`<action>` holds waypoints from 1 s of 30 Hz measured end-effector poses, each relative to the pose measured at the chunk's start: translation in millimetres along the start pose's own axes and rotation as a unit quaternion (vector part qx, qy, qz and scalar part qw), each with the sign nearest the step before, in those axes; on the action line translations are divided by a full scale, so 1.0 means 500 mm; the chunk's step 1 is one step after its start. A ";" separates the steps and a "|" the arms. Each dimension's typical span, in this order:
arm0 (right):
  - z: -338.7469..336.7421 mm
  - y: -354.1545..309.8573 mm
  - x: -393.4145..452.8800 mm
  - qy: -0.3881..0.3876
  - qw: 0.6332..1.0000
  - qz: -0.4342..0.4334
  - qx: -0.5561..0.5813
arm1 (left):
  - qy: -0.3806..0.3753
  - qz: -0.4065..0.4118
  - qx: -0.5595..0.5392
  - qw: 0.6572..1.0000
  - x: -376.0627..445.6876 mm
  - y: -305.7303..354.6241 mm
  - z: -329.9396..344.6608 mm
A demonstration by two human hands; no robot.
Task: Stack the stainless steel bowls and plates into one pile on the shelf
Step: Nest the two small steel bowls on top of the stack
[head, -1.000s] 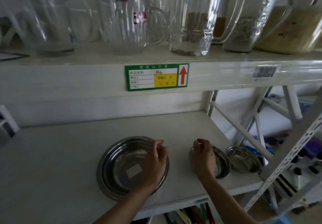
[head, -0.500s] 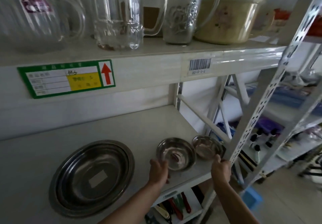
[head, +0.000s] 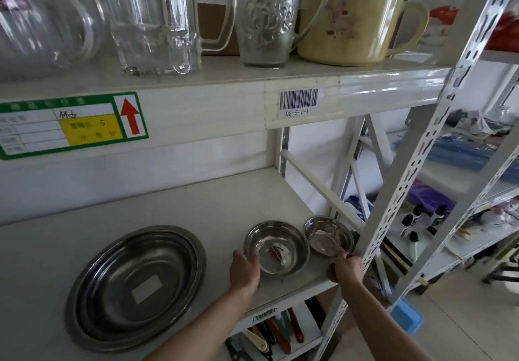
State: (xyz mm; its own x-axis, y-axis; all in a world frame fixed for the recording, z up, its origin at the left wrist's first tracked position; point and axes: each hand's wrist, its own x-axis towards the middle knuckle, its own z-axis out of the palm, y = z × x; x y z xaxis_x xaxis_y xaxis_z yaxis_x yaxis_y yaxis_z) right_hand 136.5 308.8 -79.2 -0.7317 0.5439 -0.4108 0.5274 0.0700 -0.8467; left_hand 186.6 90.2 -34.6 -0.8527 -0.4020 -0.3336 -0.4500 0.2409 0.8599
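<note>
A pile of large stainless steel plates (head: 137,287) with a white label inside lies at the left of the white shelf (head: 196,206). To its right sits a medium steel bowl (head: 276,247), and a small steel bowl (head: 328,235) stands touching it by the shelf's right corner. My left hand (head: 245,270) holds the medium bowl's near-left rim, thumb on the edge. My right hand (head: 346,269) is curled at the shelf's front edge, pinching the small bowl's near rim. Both bowls rest on the shelf.
Glass jugs (head: 157,20) and a yellow lidded pot (head: 356,23) stand on the shelf above. A perforated metal upright (head: 407,192) rises just right of the small bowl. Utensils (head: 269,335) lie on the shelf below. More racks stand at the right.
My left hand left the large plates and moved right to the medium bowl. My right hand shifted from the medium bowl to the small one. The view swung right.
</note>
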 end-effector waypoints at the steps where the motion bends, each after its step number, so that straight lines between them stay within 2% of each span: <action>1: -0.004 -0.008 -0.011 0.000 1.000 0.000 -0.002 | 0.006 0.006 0.013 1.000 0.006 -0.004 0.002; 7: -0.002 -0.015 -0.017 -0.010 1.000 -0.002 -0.005 | 0.001 -0.016 0.042 0.999 0.007 -0.019 0.006; 11: 0.030 0.059 0.114 -0.030 0.999 0.008 0.022 | -0.011 -0.042 0.007 0.999 0.004 -0.030 0.025; 15: 0.000 -0.018 -0.012 -0.048 0.996 0.025 0.066 | -0.015 -0.038 -0.007 0.999 -0.009 -0.018 0.020; 26: 0.006 -0.052 -0.069 -0.058 0.995 0.013 0.081 | -0.005 -0.011 -0.038 0.999 0.003 -0.019 -0.037; 30: 0.026 -0.080 -0.103 -0.091 0.991 -0.026 0.095 | -0.016 -0.028 -0.131 0.991 0.024 -0.018 -0.076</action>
State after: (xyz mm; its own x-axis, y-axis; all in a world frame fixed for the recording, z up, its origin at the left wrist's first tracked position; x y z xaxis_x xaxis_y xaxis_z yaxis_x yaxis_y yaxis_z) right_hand 147.5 267.0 -28.7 -0.8309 0.3822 -0.4045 0.4086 -0.0745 -0.9097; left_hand 190.6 49.6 -31.5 -0.8382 -0.3798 -0.3914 -0.4156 -0.0199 0.9093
